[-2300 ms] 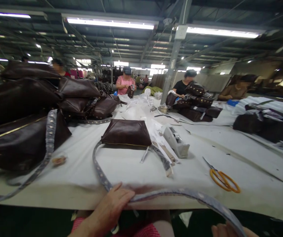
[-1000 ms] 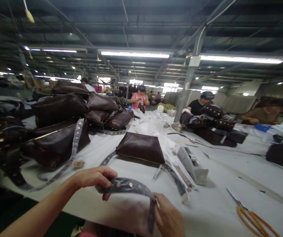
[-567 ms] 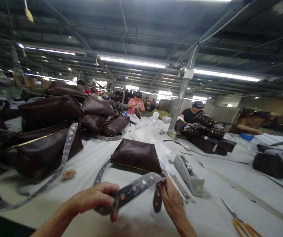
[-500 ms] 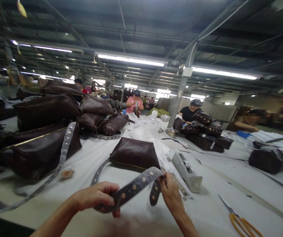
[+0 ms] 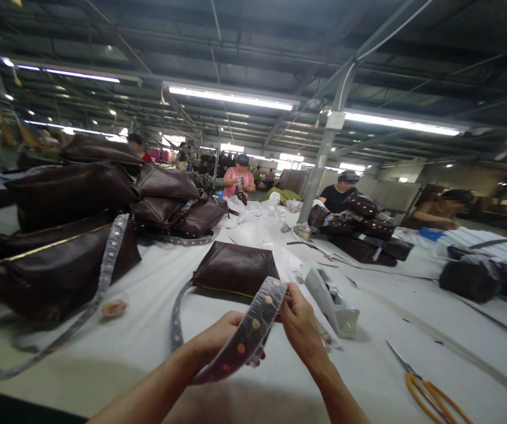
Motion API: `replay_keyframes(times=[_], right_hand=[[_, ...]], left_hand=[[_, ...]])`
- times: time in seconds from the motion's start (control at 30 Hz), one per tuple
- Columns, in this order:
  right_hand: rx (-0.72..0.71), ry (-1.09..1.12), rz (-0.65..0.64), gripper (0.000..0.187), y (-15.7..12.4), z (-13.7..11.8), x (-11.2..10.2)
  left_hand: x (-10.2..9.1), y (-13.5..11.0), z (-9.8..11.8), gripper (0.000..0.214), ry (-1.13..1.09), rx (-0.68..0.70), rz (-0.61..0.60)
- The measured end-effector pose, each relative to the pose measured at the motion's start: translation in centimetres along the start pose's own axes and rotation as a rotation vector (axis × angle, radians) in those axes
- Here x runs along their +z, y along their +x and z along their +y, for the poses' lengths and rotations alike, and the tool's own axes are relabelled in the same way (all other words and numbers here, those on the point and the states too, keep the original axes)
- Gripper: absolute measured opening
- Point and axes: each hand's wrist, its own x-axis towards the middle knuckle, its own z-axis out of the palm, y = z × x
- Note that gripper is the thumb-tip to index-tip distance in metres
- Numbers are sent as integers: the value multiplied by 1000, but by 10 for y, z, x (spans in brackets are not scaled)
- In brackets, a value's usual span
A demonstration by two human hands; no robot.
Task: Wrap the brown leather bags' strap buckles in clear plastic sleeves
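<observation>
1. Pinching the strap point(image 5: 253, 327) with closed right hand point(image 5: 297, 317), up in front of the bag point(image 5: 233, 268) on the surface point(image 5: 368, 359).
2. Moved left hand point(image 5: 222, 334) behind the strap, nearer the right hand than before; cannot tell how open or whether holding.
3. Tilted strap steeper too.

Bag factory hall: steel-beamed roof point(image 5: 253, 53), tube lights point(image 5: 231, 98), piled brown bags point(image 5: 70, 191), white worktable point(image 5: 345, 377), co-workers point(image 5: 333, 199).
</observation>
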Motion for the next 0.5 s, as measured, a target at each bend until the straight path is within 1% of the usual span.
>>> replay_keyframes(times=[0.07,0.1,0.17,0.2,0.23,0.27,0.33,0.37,0.4,0.43,0.5], right_hand=[[15,33,31,32,-6,3,-2],[24,25,79,33,-10,6,-4],[37,-52,170,34,-23,12,-8],[37,-100,183,34,-30,15,-8],[34,-133,157,34,-37,18,-7],[28,-132,94,33,-43,20,-5],[12,-62,-60,32,-55,21,3],[2,-24,-101,32,-59,21,8],[-14,4,-112,32,-62,20,12],[-39,14,-89,35,-64,19,14],[-127,-42,45,41,-67,18,11]], left_hand=[[5,4,-6,19,-84,-83,42],[5,5,-8,19,-120,-101,59],[5,4,-10,22,-180,-97,90],[4,3,-11,25,-198,-78,91],[4,1,-11,28,-209,-53,77],[5,-1,-11,31,-219,-26,52],[7,-6,-11,35,-237,31,-21],[9,-9,-11,34,-243,54,-49],[10,-11,-12,34,-243,68,-64],[11,-13,-11,34,-236,72,-73],[10,-15,-10,34,-202,39,-75]])
